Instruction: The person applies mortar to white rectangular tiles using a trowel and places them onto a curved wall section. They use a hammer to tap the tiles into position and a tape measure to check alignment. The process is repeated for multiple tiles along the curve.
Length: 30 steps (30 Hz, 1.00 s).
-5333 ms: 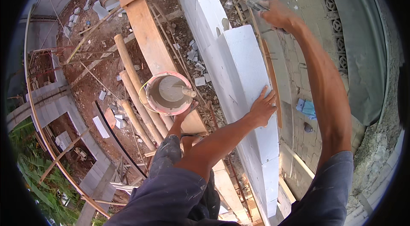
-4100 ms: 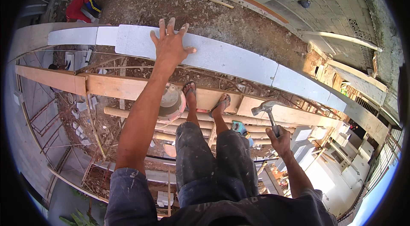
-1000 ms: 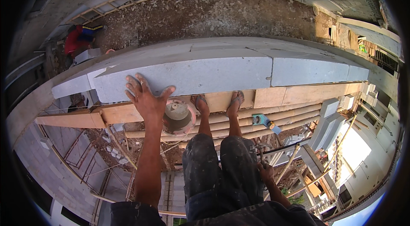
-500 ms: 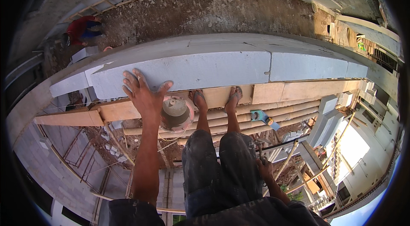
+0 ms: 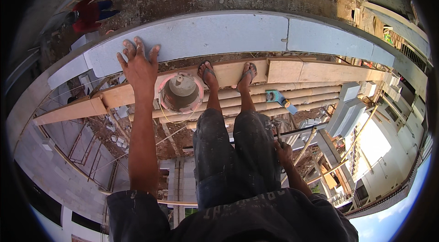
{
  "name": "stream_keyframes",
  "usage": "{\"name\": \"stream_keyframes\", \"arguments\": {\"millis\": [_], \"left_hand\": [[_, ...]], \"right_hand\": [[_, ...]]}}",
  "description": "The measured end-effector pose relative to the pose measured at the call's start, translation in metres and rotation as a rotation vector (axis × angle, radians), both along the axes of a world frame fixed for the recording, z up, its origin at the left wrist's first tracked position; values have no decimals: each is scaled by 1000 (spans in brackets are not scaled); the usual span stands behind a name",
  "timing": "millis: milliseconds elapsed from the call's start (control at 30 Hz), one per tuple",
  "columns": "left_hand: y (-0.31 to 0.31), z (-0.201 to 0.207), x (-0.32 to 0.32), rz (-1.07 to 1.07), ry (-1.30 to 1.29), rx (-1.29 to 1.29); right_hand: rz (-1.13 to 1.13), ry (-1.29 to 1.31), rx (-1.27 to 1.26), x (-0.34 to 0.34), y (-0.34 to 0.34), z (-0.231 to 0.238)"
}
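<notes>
My left hand [image 5: 139, 66] is open, its dusty fingers spread along the top of a pale grey block [image 5: 219, 36] in the low wall. Down by my right knee, my right hand [image 5: 283, 151] is closed around a thin, dark tool [image 5: 277, 134], mostly hidden, so its kind is unclear. Between the left forearm and my feet stands a pinkish bucket [image 5: 201, 91] with grey mix and a rounded grey piece inside. A teal tool [image 5: 274, 97] with an orange and blue end lies on the bamboo poles to the right of my feet.
My sandalled feet stand on a wooden plank [image 5: 226, 73] beside the wall. Bamboo poles [image 5: 311, 89] run alongside, with open gaps to the ground far below. More blocks [image 5: 345, 116] are stacked at right. Beyond the wall, a person in red [image 5: 87, 15] bends at far left.
The view has shifted, so the wall, plank and bucket sit higher in it. My left hand stays spread on the block, its fingers slightly more bent. My right hand keeps its grip.
</notes>
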State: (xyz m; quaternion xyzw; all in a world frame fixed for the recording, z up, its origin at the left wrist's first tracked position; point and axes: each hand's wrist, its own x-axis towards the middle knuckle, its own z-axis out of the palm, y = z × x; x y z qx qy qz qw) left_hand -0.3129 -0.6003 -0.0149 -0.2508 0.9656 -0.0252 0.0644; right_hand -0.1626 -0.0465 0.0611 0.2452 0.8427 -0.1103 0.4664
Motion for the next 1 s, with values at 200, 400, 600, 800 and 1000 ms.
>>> {"name": "stream_keyframes", "arguments": {"millis": [200,400,600,800,1000], "left_hand": [[-18,6,-3,-58,-61,57],[-25,10,-6,-45,-51,51],[-34,12,-17,30,-117,117],[-40,8,-17,23,-98,151],[-43,24,-27,-3,-175,138]], "right_hand": [[36,31,-6,7,12,-9],[-7,-4,-69,-18,-13,16],[-32,-37,-58,-12,4,9],[-3,30,-37,-8,16,-2],[-49,-28,-72,-20,4,5]]}}
